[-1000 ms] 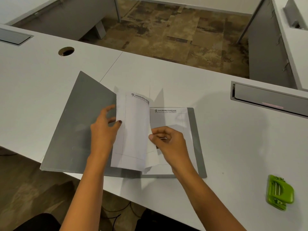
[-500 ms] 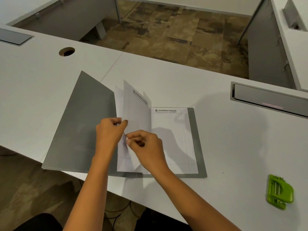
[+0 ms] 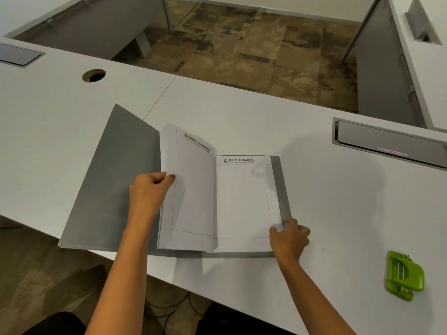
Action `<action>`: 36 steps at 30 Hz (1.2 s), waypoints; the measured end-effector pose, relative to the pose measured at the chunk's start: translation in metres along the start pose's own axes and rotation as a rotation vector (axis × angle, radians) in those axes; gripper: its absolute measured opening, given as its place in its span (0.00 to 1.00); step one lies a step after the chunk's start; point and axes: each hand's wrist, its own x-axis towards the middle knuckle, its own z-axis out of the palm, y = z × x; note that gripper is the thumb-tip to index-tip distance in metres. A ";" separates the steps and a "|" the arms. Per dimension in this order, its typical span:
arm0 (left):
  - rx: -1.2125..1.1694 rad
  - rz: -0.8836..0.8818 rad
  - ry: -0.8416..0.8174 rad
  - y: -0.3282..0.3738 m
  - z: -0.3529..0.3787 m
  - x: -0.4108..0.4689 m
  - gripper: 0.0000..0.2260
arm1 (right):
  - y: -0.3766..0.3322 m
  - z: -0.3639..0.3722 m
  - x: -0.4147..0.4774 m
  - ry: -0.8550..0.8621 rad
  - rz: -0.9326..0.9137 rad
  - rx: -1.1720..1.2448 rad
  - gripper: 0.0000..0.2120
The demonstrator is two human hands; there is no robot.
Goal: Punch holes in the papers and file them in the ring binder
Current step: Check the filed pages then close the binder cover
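Open across the middle of the frame, on the white desk [image 3: 242, 112]: grey ring binder [image 3: 116, 180], front cover spread to the left, back cover flat to the right. Already inside: a thin stack of letterhead papers [image 3: 193, 194], lifted and standing tilted at the spine, plus 1 more letterhead sheet [image 3: 242, 201] lying flat on the back cover.

Left hand [image 3: 147, 192] grasping the stack's left edge, fingers curled behind, thumb on the front. Right hand [image 3: 289, 238] pinching the flat sheet's lower right corner, right at the edge of the grey cover; cover perhaps caught too, impossible to tell.

Green hole punch [image 3: 404, 274] at the lower right of the frame, well apart from the binder and from both hands, untouched. All visible papers inside the binder. Round cable hole [image 3: 93, 75] at the upper left, grey cable-tray lid [image 3: 387, 143] at the right, neither in play.

Judging from this, punching probably finished and filing close to done. Rings and punched holes hidden at the spine, so not confirmed. Likely left: settling the flat sheet, lowering the stack back down, closing the front cover.
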 end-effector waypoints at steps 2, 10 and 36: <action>-0.022 -0.008 -0.005 -0.001 0.000 0.001 0.13 | 0.005 0.004 0.000 0.003 -0.023 -0.018 0.21; -0.059 -0.032 -0.018 0.001 -0.003 -0.001 0.08 | 0.001 0.005 0.006 -0.045 0.016 0.135 0.12; -0.083 -0.020 -0.019 0.009 0.001 -0.010 0.11 | -0.106 -0.026 -0.109 -0.347 -0.599 0.406 0.06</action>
